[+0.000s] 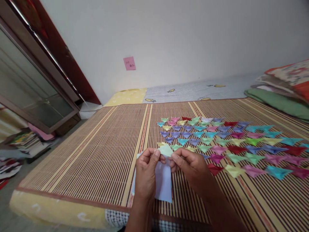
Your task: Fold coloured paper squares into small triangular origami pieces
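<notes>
paper (165, 150), pale green and brought to a point at its top, is at the lower centre of the frame, held up between two bare hands. left hand (146, 172) pinches its left corner between thumb and forefinger, the other fingers curled in beneath. right hand (190, 164) has its thumb and forefinger closed on the right corner, with the remaining fingers bent under and partly hidden. just below and behind the hands, at the bottom centre, lie pale bluish sheets (164, 185) on a striped mat (84, 151), partly covered by the left hand.

from the centre to the right edge, rows of small folded pieces (234, 170) are spread over the mat, in red, pink, yellow, green, turquoise and violet, most with a point turned toward the bottom of the frame. beyond the mat's far edge run a yellow cloth (130, 95) and, to its right, a checked cloth (188, 91). a green bundle (277, 103) and a patterned cushion (294, 75) are piled at the right edge. a pink note (129, 63) with handwriting is on the pale wall (181, 35), upper centre-left; a glass-paned door (36, 77) leans across the upper left, above stacked books (24, 141).
</notes>
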### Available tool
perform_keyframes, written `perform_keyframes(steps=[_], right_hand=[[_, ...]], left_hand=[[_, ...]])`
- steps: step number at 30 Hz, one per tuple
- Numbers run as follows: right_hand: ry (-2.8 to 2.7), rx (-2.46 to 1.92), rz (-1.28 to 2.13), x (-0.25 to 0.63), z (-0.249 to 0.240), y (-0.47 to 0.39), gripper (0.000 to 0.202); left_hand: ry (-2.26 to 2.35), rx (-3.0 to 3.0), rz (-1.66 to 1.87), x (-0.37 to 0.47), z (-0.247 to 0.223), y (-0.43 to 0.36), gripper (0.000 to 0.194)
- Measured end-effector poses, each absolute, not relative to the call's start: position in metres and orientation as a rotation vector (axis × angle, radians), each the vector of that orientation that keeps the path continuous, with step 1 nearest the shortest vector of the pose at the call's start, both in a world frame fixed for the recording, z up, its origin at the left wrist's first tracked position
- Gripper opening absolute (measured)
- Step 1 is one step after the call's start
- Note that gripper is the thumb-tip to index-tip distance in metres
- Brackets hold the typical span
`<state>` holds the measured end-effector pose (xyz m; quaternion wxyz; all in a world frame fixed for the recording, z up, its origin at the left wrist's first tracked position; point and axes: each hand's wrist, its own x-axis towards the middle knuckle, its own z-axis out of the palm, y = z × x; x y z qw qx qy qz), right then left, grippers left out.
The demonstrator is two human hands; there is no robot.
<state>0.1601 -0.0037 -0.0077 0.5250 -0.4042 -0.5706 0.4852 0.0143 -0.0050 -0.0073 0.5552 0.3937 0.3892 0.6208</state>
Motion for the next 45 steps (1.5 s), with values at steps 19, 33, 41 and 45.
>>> perform_keyframes(steps=[19, 33, 41, 45], right_hand=[[-1.501, -0.998, 1.141, 0.170, -0.004, -0.003, 0.030], [-1.154, -0.930, 1.332, 0.164, -0.011, 0.002, 0.035], [-1.037, -0.872, 1.382, 0.158, -0.018, 0.003, 0.032], [-0.996, -0.860, 1.384, 0.154, -0.018, 0.003, 0.033]], left_hand=[[0.890, 1.137, 1.357, 0.014, -0.007, -0.006, 0.041], [0.875, 1.299, 1.306, 0.012, 0.003, -0.010, 0.018], [0.885, 1.328, 1.356, 0.013, 0.004, -0.012, 0.017], [0.929, 1.360, 1.365, 0.017, 0.007, -0.015, 0.016]])
